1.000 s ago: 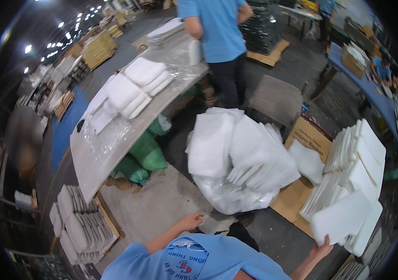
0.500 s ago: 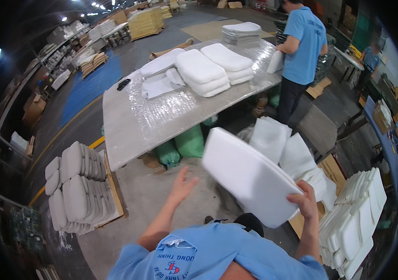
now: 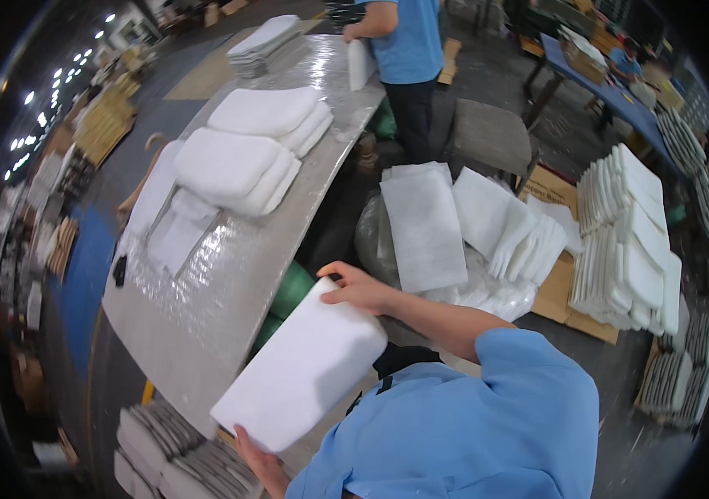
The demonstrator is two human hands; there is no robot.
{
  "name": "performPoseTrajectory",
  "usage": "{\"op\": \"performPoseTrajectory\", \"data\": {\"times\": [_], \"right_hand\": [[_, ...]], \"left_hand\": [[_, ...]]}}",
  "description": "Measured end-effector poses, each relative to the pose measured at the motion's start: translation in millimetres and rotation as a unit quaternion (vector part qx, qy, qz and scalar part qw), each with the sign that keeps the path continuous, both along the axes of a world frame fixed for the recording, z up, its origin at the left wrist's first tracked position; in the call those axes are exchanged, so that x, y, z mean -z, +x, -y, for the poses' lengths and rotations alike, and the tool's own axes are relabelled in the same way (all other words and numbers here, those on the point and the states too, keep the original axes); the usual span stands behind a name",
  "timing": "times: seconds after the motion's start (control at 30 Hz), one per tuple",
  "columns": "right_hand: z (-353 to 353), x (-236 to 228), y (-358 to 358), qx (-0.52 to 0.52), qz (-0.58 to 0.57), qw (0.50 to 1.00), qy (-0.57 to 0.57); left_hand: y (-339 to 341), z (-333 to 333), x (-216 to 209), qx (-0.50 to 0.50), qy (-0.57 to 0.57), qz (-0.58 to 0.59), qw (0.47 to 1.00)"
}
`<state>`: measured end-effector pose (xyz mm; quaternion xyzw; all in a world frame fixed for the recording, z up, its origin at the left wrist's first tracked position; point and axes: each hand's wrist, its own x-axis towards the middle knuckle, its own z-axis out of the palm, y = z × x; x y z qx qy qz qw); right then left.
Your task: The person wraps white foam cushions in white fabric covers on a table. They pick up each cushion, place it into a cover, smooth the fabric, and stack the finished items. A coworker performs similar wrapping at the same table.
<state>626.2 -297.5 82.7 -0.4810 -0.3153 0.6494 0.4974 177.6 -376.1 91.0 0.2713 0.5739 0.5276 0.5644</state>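
Both hands have hold of a white foam cushion pad [image 3: 309, 366], which lies tilted in front of my chest beside the table edge. My right hand [image 3: 359, 289] grips its far edge near the upper corner, fingers bent over the rim. Down at the near left corner, my left hand [image 3: 261, 466] holds the pad with the thumb on its face; the other fingers are mostly hidden. Two piles of similar thick white pads, a nearer one [image 3: 230, 162] and a farther one [image 3: 263, 110], rest on the table [image 3: 155, 328], next to a thin white sheet [image 3: 176, 237].
A co-worker in a blue shirt [image 3: 408, 41] stands at the table's far end. Loose white sheets [image 3: 425, 224] lie on clear plastic to the right, near stacked white pads [image 3: 633, 241] on cardboard. Grey pads [image 3: 176, 453] stand at lower left; green sacks [image 3: 295, 289] sit under the table.
My left hand was free with fingers spread and now holds the pad's near corner. The pad has swung left, toward the table. My view has turned to the right.
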Motion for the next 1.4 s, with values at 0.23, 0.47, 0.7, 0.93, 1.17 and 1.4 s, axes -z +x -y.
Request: {"op": "performPoseTrajectory", "data": {"times": [0.23, 0.47, 0.7, 0.93, 1.17, 1.4], "right_hand": [[-195, 44, -54, 0.072, 0.069, 0.994, 0.042], [-242, 94, -34, 0.197, 0.158, 0.966, 0.051], [-118, 229, 89, 0.327, 0.531, 0.749, -0.224], [-148, 267, 159, 0.227, 0.636, 0.633, -0.379], [-153, 307, 193, 0.214, 0.649, 0.588, -0.432], [-122, 297, 223, 0.477, 0.359, 0.741, -0.306]], "left_hand": [[-35, -192, 19, -0.002, -0.012, -0.123, 0.992], [-39, -322, 51, 0.038, -0.069, -0.297, 0.952], [-36, -338, 72, 0.063, -0.098, -0.299, 0.947], [-44, -341, 86, 0.058, -0.120, -0.347, 0.928], [-35, -339, 86, 0.049, -0.122, -0.351, 0.927], [-28, -341, 77, 0.026, -0.120, -0.337, 0.933]]}}
